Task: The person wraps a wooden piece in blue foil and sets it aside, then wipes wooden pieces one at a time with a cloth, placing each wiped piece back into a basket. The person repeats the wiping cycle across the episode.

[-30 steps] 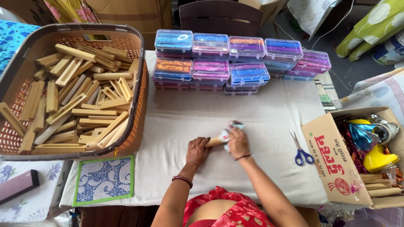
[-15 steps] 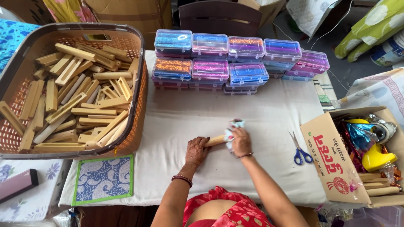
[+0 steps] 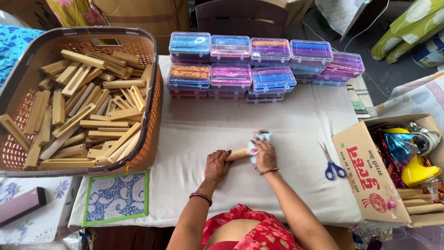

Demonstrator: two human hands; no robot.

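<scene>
Lying between left hand (image 3: 216, 165) and right hand (image 3: 265, 155): wooden stick (image 3: 237, 154).

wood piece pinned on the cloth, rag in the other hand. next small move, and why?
Probably slide the right hand with the pale cloth along the wooden piece toward the left hand. The cloth sits bunched at the piece's right end, the left hand pins the other end flat on the white table cover, and the middle lies bare.
</scene>
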